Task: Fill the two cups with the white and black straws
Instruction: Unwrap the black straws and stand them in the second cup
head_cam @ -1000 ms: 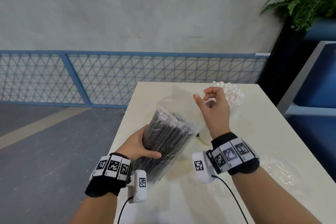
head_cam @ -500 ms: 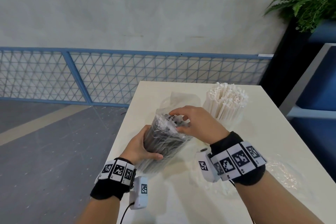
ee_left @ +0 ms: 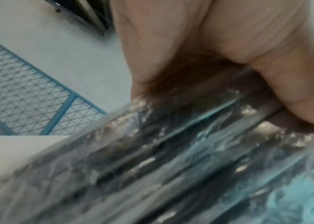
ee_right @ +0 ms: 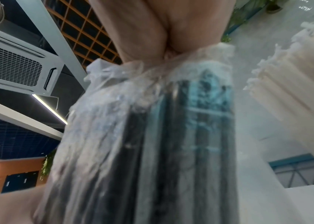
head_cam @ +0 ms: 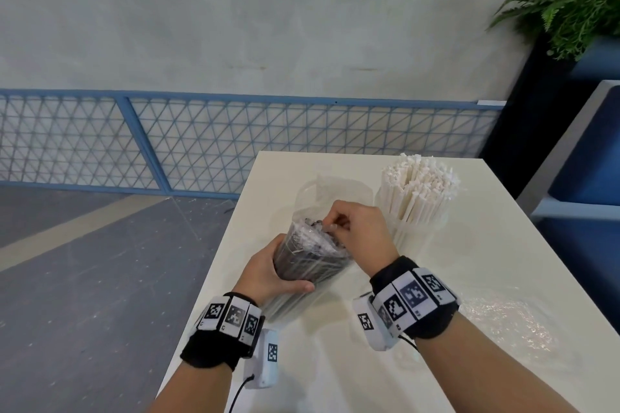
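Head view: the left hand wraps around the middle of a bundle of black straws sealed in a clear plastic bag, thumb across the near side, fingers curled behind it. The bundle stands tilted above the white table, top end leaning away from the person. The right hand sits at the top end of the bundle, fingers bent and pinching the crumpled plastic there. Just to the right, 1 clear cup stands on the table packed with white straws, upright and fanned at the top. A 2nd clear cup stands behind the bundle, partly hidden by it; its contents cannot be made out. A crumpled clear wrapper lies on the table to the right of the right forearm. A blue mesh fence and a potted plant stand beyond the table.

Left wrist view: palm and thumb press against the wrapped black straws, which cross the frame diagonally; blurred.

Right wrist view: fingers close on the gathered plastic at the top of the black bundle; white straws rise at right
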A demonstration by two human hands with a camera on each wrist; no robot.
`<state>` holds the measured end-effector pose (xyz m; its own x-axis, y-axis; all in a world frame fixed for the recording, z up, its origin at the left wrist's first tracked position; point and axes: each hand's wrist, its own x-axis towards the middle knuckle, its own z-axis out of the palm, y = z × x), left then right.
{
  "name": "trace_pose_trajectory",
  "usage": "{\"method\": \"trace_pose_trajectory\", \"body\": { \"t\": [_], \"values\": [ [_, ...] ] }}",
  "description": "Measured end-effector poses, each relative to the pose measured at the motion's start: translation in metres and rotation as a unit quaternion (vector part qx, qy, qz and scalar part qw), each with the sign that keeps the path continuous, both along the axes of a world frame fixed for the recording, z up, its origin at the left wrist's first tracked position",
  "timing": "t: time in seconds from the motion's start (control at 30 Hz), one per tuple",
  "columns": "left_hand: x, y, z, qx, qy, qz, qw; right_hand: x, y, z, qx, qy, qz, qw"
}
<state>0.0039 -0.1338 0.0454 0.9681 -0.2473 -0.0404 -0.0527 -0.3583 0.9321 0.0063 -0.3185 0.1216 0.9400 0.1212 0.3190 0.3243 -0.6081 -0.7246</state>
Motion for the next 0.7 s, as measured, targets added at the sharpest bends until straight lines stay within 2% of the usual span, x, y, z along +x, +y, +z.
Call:
{"method": "trace_pose_trajectory", "body": {
  "t": [0.33, 0.47, 0.53, 0.6, 0.7],
  "values": [
    [0.002, 0.004, -0.002, -0.006, 0.01, 0.026, 1.0, 0.006, -0.029, 0.048, 0.094, -0.138, -0.06, 0.984],
    [0.002, 0.006, -0.001, -0.006, 0.018, 0.04, 0.999, 0.001, -0.026, 0.053, 0.124, -0.185, -0.066, 0.973],
    [0.002, 0.007, -0.002, -0.018, 0.019, 0.062, 0.998, -0.006, -0.018, 0.042, 0.149, -0.161, -0.073, 0.973],
    [0.002, 0.008, -0.003, -0.037, 0.023, 0.071, 0.997, -0.013, -0.009, 0.025, 0.177, -0.086, -0.071, 0.978],
    [0.001, 0.008, -0.005, -0.044, 0.02, 0.056, 0.997, -0.015, -0.001, 0.006, 0.136, -0.009, -0.067, 0.988]
  ]
}}
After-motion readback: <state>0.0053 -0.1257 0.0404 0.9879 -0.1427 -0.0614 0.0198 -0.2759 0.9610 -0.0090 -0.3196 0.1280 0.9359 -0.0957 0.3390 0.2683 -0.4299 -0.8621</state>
